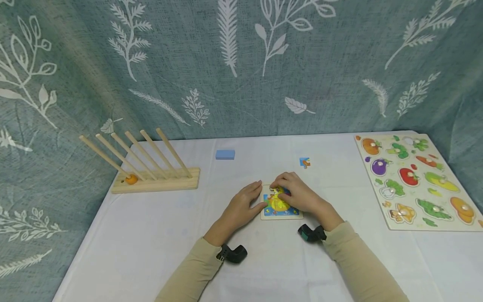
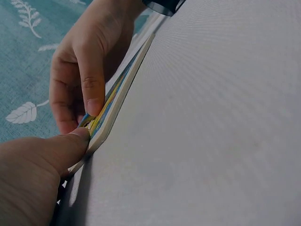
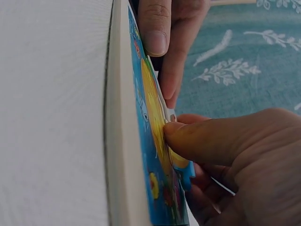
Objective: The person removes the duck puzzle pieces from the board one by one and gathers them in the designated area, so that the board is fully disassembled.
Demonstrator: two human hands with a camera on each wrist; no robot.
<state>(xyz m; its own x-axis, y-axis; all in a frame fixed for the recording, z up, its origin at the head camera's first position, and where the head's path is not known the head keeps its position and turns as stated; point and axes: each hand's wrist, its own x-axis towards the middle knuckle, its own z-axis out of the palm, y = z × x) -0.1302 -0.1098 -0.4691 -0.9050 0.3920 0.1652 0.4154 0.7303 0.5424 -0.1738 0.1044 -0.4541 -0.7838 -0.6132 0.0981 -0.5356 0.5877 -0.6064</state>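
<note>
A small jigsaw puzzle (image 1: 281, 212) in a pale wooden frame lies flat on the white cloth, with a yellow figure on a blue ground. My left hand (image 1: 245, 204) rests along its left edge, fingers fairly straight, and the thumb (image 2: 70, 147) touches the picture near that side. Over the upper right part, my right hand (image 1: 296, 193) pinches a puzzle piece (image 3: 184, 170) between thumb and fingers. This piece is yellow with a blue edge and sits tilted against the picture in the right wrist view. The hand hides much of it from above.
A loose puzzle piece (image 1: 305, 162) lies beyond the puzzle, and a blue block (image 1: 225, 154) farther left. At the left stands a wooden base (image 1: 181, 179) with several pegs and an orange bead (image 1: 131, 179). A vegetable knob board (image 1: 411, 224) lies at the right.
</note>
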